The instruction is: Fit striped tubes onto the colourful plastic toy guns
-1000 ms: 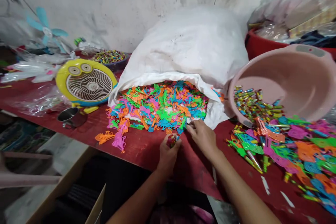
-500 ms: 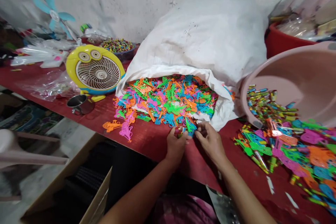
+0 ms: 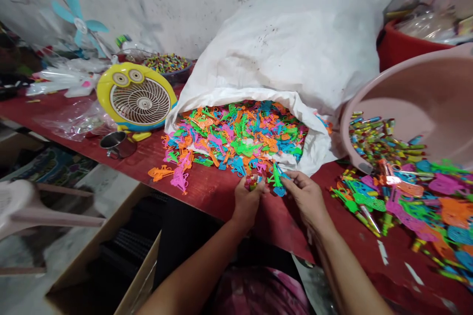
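My left hand (image 3: 246,204) is closed around a few small coloured tubes (image 3: 253,184) with red and yellow ends, mostly covered by its fingers. Between the thumb and fingers of my right hand (image 3: 309,198) are a green plastic toy piece (image 3: 275,177) and a blue one (image 3: 280,191) with a lattice end, just right of the left hand. Beyond both hands, a heap of orange, green, pink and blue plastic pieces (image 3: 236,135) spills from the mouth of a large white sack (image 3: 291,44) onto the red table (image 3: 210,196).
A tipped pink tub (image 3: 439,103) at right holds similar tubes (image 3: 384,135), with mixed pieces and tubes (image 3: 410,211) before it. At left stand a yellow fan (image 3: 142,101) and a metal cup (image 3: 118,144). Below are a cardboard box (image 3: 92,241) and a plastic stool (image 3: 25,211).
My right hand has drawn slightly right, away from the left hand, with the green and blue pieces now plainly in its fingers. The left hand stays nearly in place. The view has shifted slightly.
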Available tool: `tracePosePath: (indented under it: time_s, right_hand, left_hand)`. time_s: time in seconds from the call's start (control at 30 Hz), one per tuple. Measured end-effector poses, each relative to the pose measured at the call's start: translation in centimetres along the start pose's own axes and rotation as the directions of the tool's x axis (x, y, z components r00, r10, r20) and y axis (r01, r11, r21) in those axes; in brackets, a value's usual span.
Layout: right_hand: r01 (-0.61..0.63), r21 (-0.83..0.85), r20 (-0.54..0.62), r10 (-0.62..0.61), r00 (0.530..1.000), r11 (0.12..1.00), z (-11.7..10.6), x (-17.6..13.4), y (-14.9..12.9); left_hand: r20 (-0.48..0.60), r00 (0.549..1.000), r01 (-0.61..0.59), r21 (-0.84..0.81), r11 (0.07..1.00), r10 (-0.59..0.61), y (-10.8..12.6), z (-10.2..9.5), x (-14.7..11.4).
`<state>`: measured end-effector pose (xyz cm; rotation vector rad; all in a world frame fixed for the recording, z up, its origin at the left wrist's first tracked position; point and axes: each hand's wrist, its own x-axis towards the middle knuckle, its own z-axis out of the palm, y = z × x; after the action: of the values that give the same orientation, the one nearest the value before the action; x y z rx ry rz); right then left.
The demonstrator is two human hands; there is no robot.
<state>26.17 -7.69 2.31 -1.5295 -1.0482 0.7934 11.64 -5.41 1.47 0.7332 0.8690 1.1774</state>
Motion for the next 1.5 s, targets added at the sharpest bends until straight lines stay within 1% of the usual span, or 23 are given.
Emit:
tracePosePath:
  time_s: [0.1, 0.2, 0.27, 0.37, 0.47, 0.53, 0.6, 0.7, 0.77, 0.83, 0.87, 0.9, 0.93, 0.97, 1.0, 1.03, 1.07, 1.1, 1.13, 1.17, 1.33, 1.4, 1.5]
  right_hand:
    - [-0.104, 0.176, -0.005, 0.106, 0.994, 0.979, -0.8, -1.5, -0.3]
    - [-0.138, 0.247, -0.004, 0.143, 0.990, 0.959, -0.9, -2.8, -0.3]
    - [-0.144, 0.234, 0.009, 0.146, 0.989, 0.961, -0.8, -3.4, -0.3]
    - [-0.119, 0.150, 0.063, 0.111, 0.992, 0.981, -0.7, -4.2, -0.3]
    - [-0.083, 0.093, 0.096, 0.074, 0.993, 0.992, -1.0, -4.5, -0.2]
    - [-0.077, 0.079, 0.112, 0.067, 0.991, 0.994, -1.2, -4.7, -0.1]
    - [-0.108, 0.108, 0.149, 0.092, 0.985, 0.988, -1.4, -4.8, 0.0]
    - [-0.192, 0.212, 0.216, 0.145, 0.965, 0.958, -1.6, -5.1, 0.2]
    - [-0.210, 0.224, 0.221, 0.161, 0.962, 0.952, -1.7, -5.2, 0.4]
    - [-0.155, 0.136, 0.147, 0.134, 0.980, 0.979, -1.8, -5.1, 0.4]
    - [-0.085, 0.039, 0.079, 0.081, 0.994, 0.996, -1.9, -5.1, 0.3]
    - [0.008, -0.100, 0.007, -0.007, 1.000, 0.995, -2.0, -5.0, 0.2]
    - [0.105, -0.274, -0.041, -0.120, 0.992, 0.956, -2.1, -5.0, 0.0]
    - [0.186, -0.456, -0.048, -0.233, 0.971, 0.870, -2.2, -5.0, -0.2]
    - [0.244, -0.613, -0.013, -0.318, 0.948, 0.751, -2.2, -5.0, -0.3]
    - [0.277, -0.727, 0.044, -0.360, 0.932, 0.629, -2.1, -5.0, -0.4]
    - [0.291, -0.797, 0.097, -0.362, 0.927, 0.530, -1.9, -5.1, -0.4]
    - [0.294, -0.834, 0.135, -0.344, 0.929, 0.467, -1.7, -5.2, -0.4]
    - [0.294, -0.849, 0.156, -0.322, 0.934, 0.440, -1.5, -5.4, -0.2]
    - [0.297, -0.847, 0.170, -0.305, 0.937, 0.441, -1.3, -5.5, -0.1]
    - [0.364, -0.760, 0.237, -0.292, 0.927, 0.538, -0.9, -6.0, 0.5]
    - [0.375, -0.745, 0.244, -0.298, 0.923, 0.551, -0.9, -6.2, 0.7]
    - [0.357, -0.756, 0.219, -0.302, 0.928, 0.548, -0.8, -6.3, 1.1]
  left_hand:
    - [0.070, 0.997, 0.042, 0.018, 0.999, -0.044, -0.4, 0.7, -0.4]
    - [0.129, 0.990, 0.059, 0.018, 0.998, -0.061, -0.9, 1.4, -0.7]
    - [0.142, 0.989, 0.046, 0.009, 0.999, -0.047, -1.2, 1.6, -0.8]
    - [0.163, 0.986, 0.027, 0.001, 1.000, -0.027, -1.7, 1.7, -0.8]
    - [0.196, 0.980, 0.031, 0.009, 0.999, -0.033, -2.0, 1.6, -0.7]
    - [0.198, 0.979, 0.038, 0.012, 0.999, -0.040, -2.0, 1.5, -0.6]
    - [0.196, 0.979, 0.049, 0.008, 0.999, -0.049, -1.8, 1.5, -0.7]
    - [0.219, 0.974, 0.063, 0.005, 0.998, -0.063, -1.4, 1.3, -0.7]
    - [0.225, 0.972, 0.064, 0.017, 0.998, -0.067, -1.3, 1.3, -0.7]
    - [0.183, 0.982, 0.049, 0.023, 0.999, -0.052, -1.3, 1.4, -0.8]
    - [0.140, 0.989, 0.036, 0.019, 0.999, -0.038, -1.4, 1.5, -0.9]
    - [0.093, 0.995, 0.023, 0.013, 1.000, -0.024, -1.5, 1.6, -1.0]
    - [0.059, 0.998, 0.015, 0.008, 1.000, -0.016, -1.6, 1.7, -1.1]
    - [0.046, 0.999, 0.017, 0.004, 1.000, -0.017, -1.7, 1.9, -1.3]
    - [0.055, 0.998, 0.024, 0.001, 1.000, -0.025, -1.8, 2.0, -1.5]
    - [0.078, 0.996, 0.033, -0.002, 0.999, -0.033, -1.9, 2.0, -1.6]
    - [0.105, 0.994, 0.039, -0.006, 0.999, -0.038, -2.0, 2.1, -1.7]
    - [0.123, 0.992, 0.040, -0.012, 0.999, -0.038, -2.1, 2.1, -1.8]
    - [0.126, 0.991, 0.035, -0.015, 0.999, -0.033, -2.3, 2.2, -1.8]
    - [0.118, 0.993, 0.026, -0.005, 1.000, -0.026, -2.4, 2.2, -1.8]
    - [0.042, 0.999, 0.004, 0.136, 0.991, -0.009, -2.6, 2.1, -1.4]
    - [0.051, 0.999, 0.008, 0.152, 0.988, -0.016, -2.6, 2.1, -1.3]
    - [0.074, 0.997, -0.030, 0.189, 0.981, 0.016, -2.7, 1.9, -1.4]
